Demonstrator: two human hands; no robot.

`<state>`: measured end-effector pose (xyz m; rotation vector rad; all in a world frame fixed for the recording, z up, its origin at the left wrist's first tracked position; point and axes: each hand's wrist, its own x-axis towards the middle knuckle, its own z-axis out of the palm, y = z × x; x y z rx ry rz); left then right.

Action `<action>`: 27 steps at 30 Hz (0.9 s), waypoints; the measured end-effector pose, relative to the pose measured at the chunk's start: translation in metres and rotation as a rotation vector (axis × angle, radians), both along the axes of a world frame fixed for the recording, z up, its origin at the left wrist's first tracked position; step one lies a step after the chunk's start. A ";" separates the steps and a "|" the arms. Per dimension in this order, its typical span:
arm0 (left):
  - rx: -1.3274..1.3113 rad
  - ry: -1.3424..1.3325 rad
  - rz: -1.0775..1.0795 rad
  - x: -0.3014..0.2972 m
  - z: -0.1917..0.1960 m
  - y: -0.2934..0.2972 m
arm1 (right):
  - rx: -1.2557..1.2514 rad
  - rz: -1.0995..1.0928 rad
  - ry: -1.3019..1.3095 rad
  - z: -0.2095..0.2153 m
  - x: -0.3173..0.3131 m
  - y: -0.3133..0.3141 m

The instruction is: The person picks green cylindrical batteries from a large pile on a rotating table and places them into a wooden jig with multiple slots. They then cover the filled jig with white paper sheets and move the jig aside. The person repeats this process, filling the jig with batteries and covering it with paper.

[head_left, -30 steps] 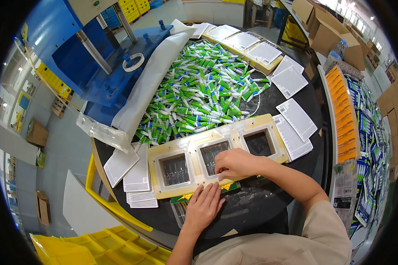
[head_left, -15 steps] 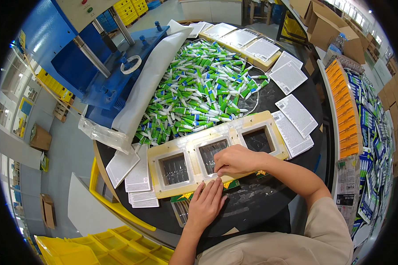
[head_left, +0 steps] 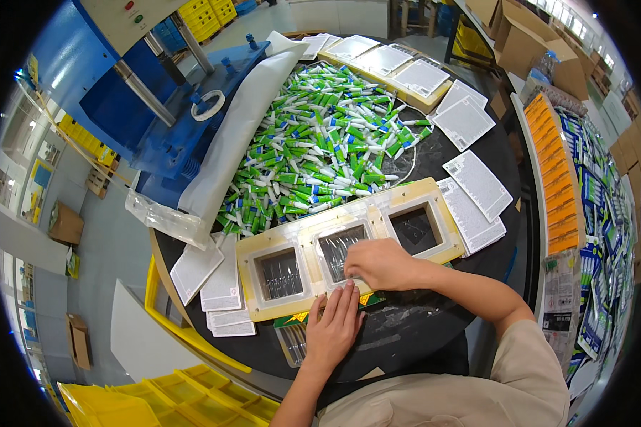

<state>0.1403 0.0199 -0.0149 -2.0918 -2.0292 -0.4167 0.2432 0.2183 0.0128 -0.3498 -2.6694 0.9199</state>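
Resting palm-down at the near edge of the frame [head_left: 379, 224], the left hand [head_left: 332, 327] has its fingers extended, slightly apart, with nothing visible in their grasp. Just beyond, the right hand [head_left: 381, 263] curls inward, thumb and fingers drawn together at the near rim of the middle window; whether they pinch the clear plastic [head_left: 335, 250] there cannot be told. Sound handling, in judgement: let the left hand steady the frame while the right works the plastic's rim with light fingertip pressure, avoiding creases. The frame lies between cards [head_left: 221, 281] at either end, with loose tubes [head_left: 327, 142] behind it and the press [head_left: 157, 149] at far left. Obscured: the green strip [head_left: 292, 320], partly under the frame; the right fingertips; the windows' depths, confused by glare; the press's top, cropped.
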 end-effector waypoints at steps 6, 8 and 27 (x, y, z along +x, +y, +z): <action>-0.020 -0.057 -0.002 -0.003 0.005 0.006 | 0.080 -0.846 0.640 0.058 0.073 0.045; -0.011 -0.100 -0.002 -0.004 0.010 0.010 | 0.558 -0.828 0.553 0.047 0.089 0.042; -0.099 -0.120 -0.055 -0.008 0.020 0.028 | 0.349 -0.253 0.044 -0.011 0.113 0.011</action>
